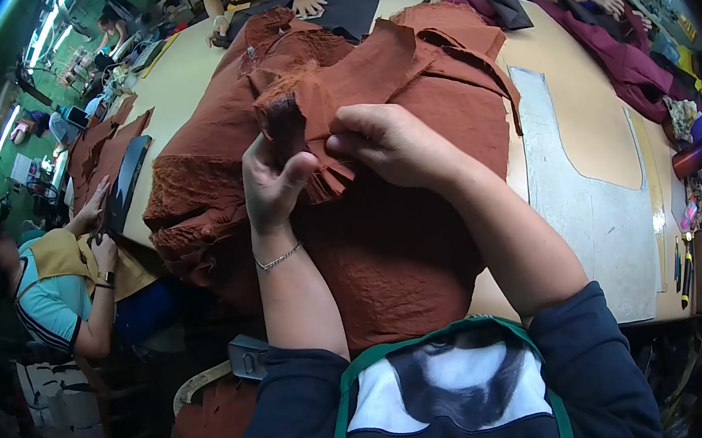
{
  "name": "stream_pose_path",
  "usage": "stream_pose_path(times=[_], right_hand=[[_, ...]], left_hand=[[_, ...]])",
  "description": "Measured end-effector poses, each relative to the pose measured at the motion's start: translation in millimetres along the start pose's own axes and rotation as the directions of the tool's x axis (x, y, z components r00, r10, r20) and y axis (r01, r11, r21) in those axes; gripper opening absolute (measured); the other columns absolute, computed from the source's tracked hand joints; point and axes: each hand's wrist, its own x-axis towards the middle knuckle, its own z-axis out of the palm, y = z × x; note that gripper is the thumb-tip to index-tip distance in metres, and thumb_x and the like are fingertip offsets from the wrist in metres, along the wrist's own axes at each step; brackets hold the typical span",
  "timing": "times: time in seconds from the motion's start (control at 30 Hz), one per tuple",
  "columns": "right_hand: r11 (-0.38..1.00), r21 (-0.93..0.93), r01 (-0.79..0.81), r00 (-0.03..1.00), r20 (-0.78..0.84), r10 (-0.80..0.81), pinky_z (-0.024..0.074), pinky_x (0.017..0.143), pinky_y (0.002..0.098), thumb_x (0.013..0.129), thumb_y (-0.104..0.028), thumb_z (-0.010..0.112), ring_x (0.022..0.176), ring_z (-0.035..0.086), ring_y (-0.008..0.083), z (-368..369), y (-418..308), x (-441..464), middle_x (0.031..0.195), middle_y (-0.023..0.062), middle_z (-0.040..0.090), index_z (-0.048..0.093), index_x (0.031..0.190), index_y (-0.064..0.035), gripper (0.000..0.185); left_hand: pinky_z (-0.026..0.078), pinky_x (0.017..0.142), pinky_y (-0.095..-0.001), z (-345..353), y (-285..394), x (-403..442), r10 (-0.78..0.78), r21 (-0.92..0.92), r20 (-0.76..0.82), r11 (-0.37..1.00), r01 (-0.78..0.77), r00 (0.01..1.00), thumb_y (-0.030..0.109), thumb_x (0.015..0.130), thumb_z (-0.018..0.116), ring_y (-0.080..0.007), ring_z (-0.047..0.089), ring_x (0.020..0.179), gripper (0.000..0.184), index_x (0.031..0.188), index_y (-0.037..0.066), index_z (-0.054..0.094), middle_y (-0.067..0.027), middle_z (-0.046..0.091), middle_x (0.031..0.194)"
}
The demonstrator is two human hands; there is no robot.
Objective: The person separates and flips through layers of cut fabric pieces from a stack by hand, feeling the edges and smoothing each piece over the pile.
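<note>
A large heap of rust-brown fabric (216,156) with frayed edges lies on the table in front of me and hangs over its near edge. My left hand (270,180) is closed round a gathered, folded part of this cloth, its thumb on the near side. To the right of it, my right hand (390,142) pinches the same fabric between thumb and bent fingers. Between the two hands the layers fan out in small pleats. The left fingers are partly hidden behind the cloth.
A pale grey pattern piece (584,237) lies on the table (582,101) at right, near several pens and cutters (685,274). Co-workers sit at left, far side and far right, handling cloth. Dark fabric (350,5) and maroon fabric (608,55) lie beyond.
</note>
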Motion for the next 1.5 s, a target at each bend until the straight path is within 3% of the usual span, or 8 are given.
stream_pose_path(times=[0.2, 0.43, 0.5, 0.6, 0.83, 0.97, 1.2, 1.5], right_hand=[[0.79, -0.553, 0.264, 0.963, 0.108, -0.246, 0.0456, 0.069, 0.039, 0.072, -0.011, 0.053, 0.073, 0.056, 0.0309, -28, -22, 1, 0.072, 0.0133, 0.056, 0.053, 0.071, -0.0015, 0.009], [0.467, -0.856, 0.22, 0.943, 0.063, -0.328, 0.0482, 0.064, 0.0385, 0.073, -0.012, 0.05, 0.073, 0.058, 0.0291, -64, 7, 15, 0.073, 0.0124, 0.059, 0.055, 0.07, -0.0036, 0.01], [0.502, -0.852, -0.147, 0.989, -0.14, 0.053, 0.0478, 0.066, 0.0414, 0.074, -0.012, 0.05, 0.072, 0.059, 0.0326, -80, 50, 7, 0.072, 0.0172, 0.06, 0.055, 0.069, -0.0008, 0.013], [0.614, -0.779, -0.13, 0.977, -0.205, -0.054, 0.0464, 0.068, 0.0445, 0.074, -0.013, 0.049, 0.073, 0.059, 0.0362, -74, 71, 5, 0.073, 0.0224, 0.06, 0.055, 0.067, 0.0015, 0.017], [0.809, -0.567, -0.154, 0.87, -0.466, -0.161, 0.0408, 0.051, 0.0328, 0.073, -0.04, 0.067, 0.052, 0.047, 0.0211, -46, 1, 8, 0.058, 0.0108, 0.05, 0.047, 0.064, -0.0007, 0.046], [0.972, -0.233, 0.015, 0.999, -0.034, -0.024, 0.0439, 0.059, 0.0366, 0.07, -0.042, 0.068, 0.063, 0.055, 0.0315, -5, -14, 6, 0.068, 0.0183, 0.055, 0.052, 0.07, 0.0015, 0.047], [0.999, -0.039, -0.033, 0.999, 0.019, 0.033, 0.0445, 0.064, 0.036, 0.081, -0.021, 0.058, 0.071, 0.057, 0.0304, -2, -2, 3, 0.074, 0.0155, 0.058, 0.054, 0.078, 0.0002, 0.022], [0.537, -0.796, 0.279, 0.96, 0.208, -0.19, 0.0484, 0.068, 0.0361, 0.069, -0.008, 0.055, 0.074, 0.06, 0.0259, -30, -38, 1, 0.072, 0.009, 0.061, 0.06, 0.071, -0.0061, 0.006]], left_hand=[[0.046, 0.06, -0.0227, 12, 17, 6, -0.241, 0.346, -0.004, 0.91, 0.227, 0.971, 0.013, 0.076, 0.066, -0.0089, 0.056, 0.063, 0.021, 0.09, -0.001, 0.059, -0.0011, 0.06, 0.069], [0.044, 0.072, -0.0227, -18, -6, -4, -0.072, -0.261, -0.162, 0.965, 0.028, 0.984, 0.005, 0.073, 0.06, -0.0083, 0.057, 0.079, 0.02, 0.093, 0.001, 0.06, -0.0038, 0.062, 0.083], [0.044, 0.071, -0.0225, -35, -14, -3, -0.012, -0.622, -0.232, 0.77, -0.139, 0.973, 0.005, 0.073, 0.06, -0.0077, 0.056, 0.078, 0.02, 0.093, 0.001, 0.059, -0.0029, 0.061, 0.083], [0.043, 0.07, -0.0222, -49, -14, -1, 0.044, -0.837, -0.267, 0.484, -0.254, 0.963, 0.006, 0.074, 0.06, -0.0068, 0.055, 0.077, 0.021, 0.094, 0.002, 0.059, -0.0017, 0.06, 0.082], [0.041, 0.068, -0.0216, 15, 7, -6, -0.017, -0.069, -0.315, 0.998, -0.005, 0.949, 0.008, 0.076, 0.06, -0.0048, 0.052, 0.074, 0.022, 0.097, 0.003, 0.058, 0.0011, 0.057, 0.079], [0.041, 0.072, -0.021, -23, -17, -9, -0.011, -0.117, 0.08, 0.993, 0.021, 0.997, 0.017, 0.082, 0.06, -0.0063, 0.051, 0.078, 0.023, 0.1, 0.002, 0.057, 0.0008, 0.057, 0.086], [0.04, 0.074, -0.0194, -3, -4, -5, 0.06, -0.045, 0.003, 0.997, -0.06, 0.998, 0.017, 0.075, 0.07, -0.0056, 0.05, 0.081, 0.034, 0.101, 0.0, 0.056, 0.0017, 0.057, 0.09], [0.044, 0.067, -0.0214, 8, 4, 1, -0.139, 0.189, 0.008, 0.973, 0.135, 0.99, 0.013, 0.077, 0.067, -0.0061, 0.053, 0.075, 0.019, 0.088, -0.002, 0.06, -0.0009, 0.061, 0.083]])
